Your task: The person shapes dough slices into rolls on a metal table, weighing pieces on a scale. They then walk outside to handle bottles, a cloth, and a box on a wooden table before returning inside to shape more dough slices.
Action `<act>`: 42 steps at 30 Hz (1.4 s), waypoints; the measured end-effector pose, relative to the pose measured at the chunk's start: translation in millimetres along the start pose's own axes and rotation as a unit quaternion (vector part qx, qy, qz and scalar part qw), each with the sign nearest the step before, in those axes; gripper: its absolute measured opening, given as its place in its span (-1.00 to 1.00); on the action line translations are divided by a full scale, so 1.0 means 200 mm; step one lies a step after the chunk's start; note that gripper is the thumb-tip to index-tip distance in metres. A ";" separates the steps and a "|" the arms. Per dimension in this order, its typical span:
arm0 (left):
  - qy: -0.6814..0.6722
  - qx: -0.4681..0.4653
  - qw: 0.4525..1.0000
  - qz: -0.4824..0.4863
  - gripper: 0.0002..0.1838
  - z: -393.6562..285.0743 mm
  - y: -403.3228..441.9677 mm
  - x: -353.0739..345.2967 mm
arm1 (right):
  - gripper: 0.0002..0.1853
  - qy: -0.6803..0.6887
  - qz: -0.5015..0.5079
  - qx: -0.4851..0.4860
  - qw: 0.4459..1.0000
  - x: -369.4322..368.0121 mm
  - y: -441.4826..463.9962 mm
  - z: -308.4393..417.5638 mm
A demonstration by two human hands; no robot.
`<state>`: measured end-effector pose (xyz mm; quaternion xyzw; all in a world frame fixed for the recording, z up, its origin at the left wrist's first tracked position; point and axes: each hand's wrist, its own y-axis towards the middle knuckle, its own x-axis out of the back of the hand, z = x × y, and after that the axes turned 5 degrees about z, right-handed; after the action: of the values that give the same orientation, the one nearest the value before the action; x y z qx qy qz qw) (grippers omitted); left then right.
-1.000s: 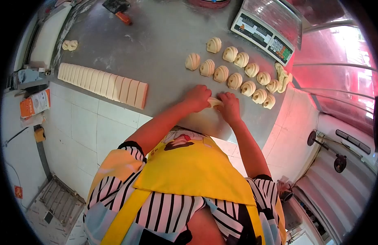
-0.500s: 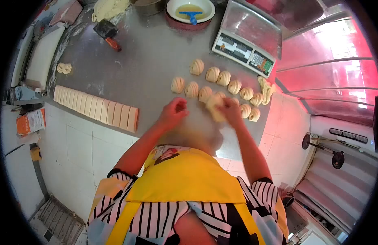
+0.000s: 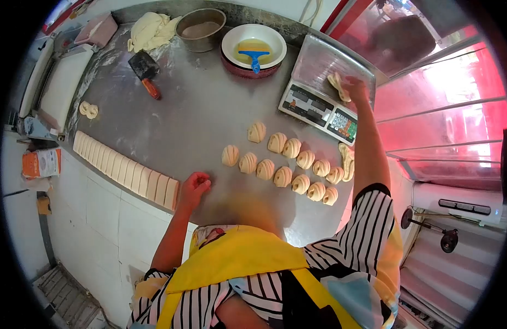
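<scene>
Out over the pan of the digital scale (image 3: 317,107), my right hand (image 3: 356,89) has its fingers on a pale twisted strip of dough (image 3: 338,86). My left hand (image 3: 194,188) hovers near the table's front edge, fingers loosely bent and a little apart, holding nothing. Just left of it lies a long dough log cut into many slices (image 3: 124,167). Shaped, ridged dough rolls (image 3: 282,176) sit in two rows between my hands. Another loose dough strip (image 3: 346,162) rests at the right end of these rows, partly beside my forearm.
At the back stand a white bowl (image 3: 276,39) of yellowish liquid with a blue scraper (image 3: 255,59) across it, and a metal bowl (image 3: 201,39). A dough heap (image 3: 151,31), a red-handled scraper (image 3: 145,74) and a small dough piece (image 3: 88,109) lie left. A roller machine (image 3: 63,90) borders the table.
My right hand has moved from above the rows of rolls up to the scale with a dough strip. My left hand has drawn back leftward toward the cut log. The view has shifted.
</scene>
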<state>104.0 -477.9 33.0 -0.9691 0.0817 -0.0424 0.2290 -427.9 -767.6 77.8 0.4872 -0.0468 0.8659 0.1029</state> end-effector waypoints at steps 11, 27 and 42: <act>0.022 -0.028 0.997 0.070 -0.83 -0.04 0.25 -0.13 | -0.66 0.289 -0.083 -0.081 0.950 0.24 -0.77 -0.21; -0.028 -0.015 0.999 0.037 -0.86 0.01 0.23 -0.09 | -0.65 0.213 -0.053 -0.051 0.974 0.08 -0.27 -0.09; 0.021 -0.017 1.000 0.009 -0.84 0.02 0.22 -0.04 | -0.69 0.023 0.081 0.064 0.994 -0.21 0.14 -0.22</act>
<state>91.4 -513.6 9.8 -0.9708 0.0964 -0.0595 0.2113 -450.7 -791.7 19.9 0.4675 -0.0286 0.8835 0.0017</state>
